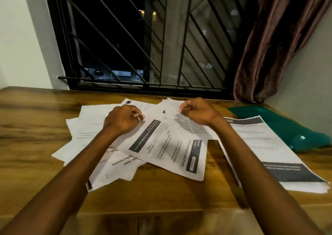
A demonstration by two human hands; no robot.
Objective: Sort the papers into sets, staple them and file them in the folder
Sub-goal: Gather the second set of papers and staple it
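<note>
Papers (100, 116) lie in a loose, overlapping heap at the middle of a wooden table (36, 135), the sheets turned at different angles. The top sheet (179, 155) has a dark header band and a heading that reads, in part, "Freezing Frozen Food". A second, squared-up stack of papers (269, 144) lies to the right of the heap, apart from it, with a dark band across its near end. A green folder (287, 125) lies flat at the far right of the table, and the far right edge of the stack overlaps it.

The left hand (124, 119) is over the far left part of the heap, its fingers curled into a fist, with a ring (138, 119) on one finger. The right hand (195, 112) is over the far right part of the heap, likewise curled into a fist. Nothing shows inside either fist. Motion blur makes it uncertain whether the knuckles rest on the sheets or hang just above them. Both forearms reach in from the near edge.

Behind the table is a window with a black diagonal grille (143, 37), dark outside. A brown curtain (278, 46) hangs at its right.
</note>
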